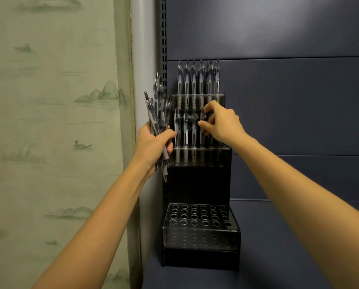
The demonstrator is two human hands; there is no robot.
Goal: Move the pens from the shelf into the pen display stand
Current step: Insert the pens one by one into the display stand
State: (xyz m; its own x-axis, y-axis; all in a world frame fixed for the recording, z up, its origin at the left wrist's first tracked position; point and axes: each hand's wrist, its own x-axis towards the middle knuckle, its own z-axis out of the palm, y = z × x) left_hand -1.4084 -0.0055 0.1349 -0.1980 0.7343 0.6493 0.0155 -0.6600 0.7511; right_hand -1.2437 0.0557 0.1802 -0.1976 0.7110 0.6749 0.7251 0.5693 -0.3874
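Dark blue shelving (pixel 289 122) backs a black tiered stand (pixel 197 184), top row (pixel 197 80) full, front holes (pixel 199 215) empty; right hand (pixel 222 124) pinches a clear pen (pixel 203 130) at mid-row, left hand (pixel 153 144) grips a bundle of pens (pixel 157 109).

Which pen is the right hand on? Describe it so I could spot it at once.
Find the black stepped stand against the dark blue shelf wall, and look at its middle step. The pen is the fourth from the left in that row. Unlike its neighbours standing free, the right hand pinches its top; the left hand grips a separate bundle of pens.
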